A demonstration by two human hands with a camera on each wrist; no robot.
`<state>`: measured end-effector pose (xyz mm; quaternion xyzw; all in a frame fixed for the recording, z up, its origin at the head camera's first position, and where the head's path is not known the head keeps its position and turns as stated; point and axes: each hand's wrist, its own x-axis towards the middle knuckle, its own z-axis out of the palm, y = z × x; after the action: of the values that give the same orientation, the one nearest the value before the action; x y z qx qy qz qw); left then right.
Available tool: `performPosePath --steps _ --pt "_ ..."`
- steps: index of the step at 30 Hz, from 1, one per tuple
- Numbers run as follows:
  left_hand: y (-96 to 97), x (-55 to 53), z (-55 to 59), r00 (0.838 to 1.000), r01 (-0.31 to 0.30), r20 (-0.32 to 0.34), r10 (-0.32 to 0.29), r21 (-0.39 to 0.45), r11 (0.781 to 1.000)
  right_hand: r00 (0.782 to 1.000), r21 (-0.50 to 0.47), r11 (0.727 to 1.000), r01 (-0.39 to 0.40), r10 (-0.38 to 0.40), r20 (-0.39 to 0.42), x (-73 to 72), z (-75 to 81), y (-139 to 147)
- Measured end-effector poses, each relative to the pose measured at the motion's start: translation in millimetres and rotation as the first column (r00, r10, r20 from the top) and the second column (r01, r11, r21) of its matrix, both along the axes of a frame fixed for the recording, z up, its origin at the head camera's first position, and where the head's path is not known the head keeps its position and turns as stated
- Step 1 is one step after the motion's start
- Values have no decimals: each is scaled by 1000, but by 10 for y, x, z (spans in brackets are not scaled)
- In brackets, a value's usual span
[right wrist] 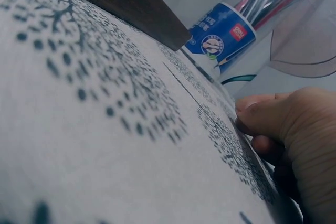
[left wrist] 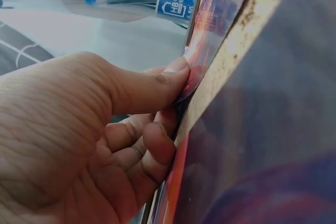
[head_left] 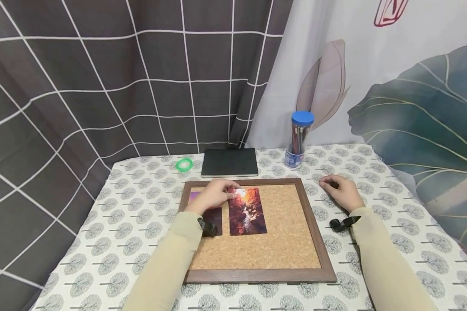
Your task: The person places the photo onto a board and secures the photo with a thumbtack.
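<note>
The left hand pinches a photo between thumb and fingers at its upper left corner; the photo lies near the board's top edge, left of centre. A purple photo sits beside it, by the board's left edge. The right hand, loosely curled and holding nothing visible, is outside the board's upper right corner. A jar stands near the table's far edge.

I observe a home-like study nook: grid-patterned curtain and leaf-print drape beyond a cloth-covered surface, black notebook and pencil jar near its far edge.
</note>
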<state>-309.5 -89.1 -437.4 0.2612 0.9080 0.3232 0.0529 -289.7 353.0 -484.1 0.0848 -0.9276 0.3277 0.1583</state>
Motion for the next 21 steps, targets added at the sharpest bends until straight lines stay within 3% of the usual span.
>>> performPosePath --steps 6,14,21 --pt "-2 -2 -5 1000 -1 3 1 -4 1000 1000 -1 1000 12 -12 -2 -2 14 -3" --pt "10 -15 2 1000 -1 -27 1 -7 1000 997 -26 999 -27 25 -67 -6 41 -21" --pt "2 2 -24 1000 -3 -27 3 -17 1000 999 -3 1000 -16 16 -39 13 29 -21"
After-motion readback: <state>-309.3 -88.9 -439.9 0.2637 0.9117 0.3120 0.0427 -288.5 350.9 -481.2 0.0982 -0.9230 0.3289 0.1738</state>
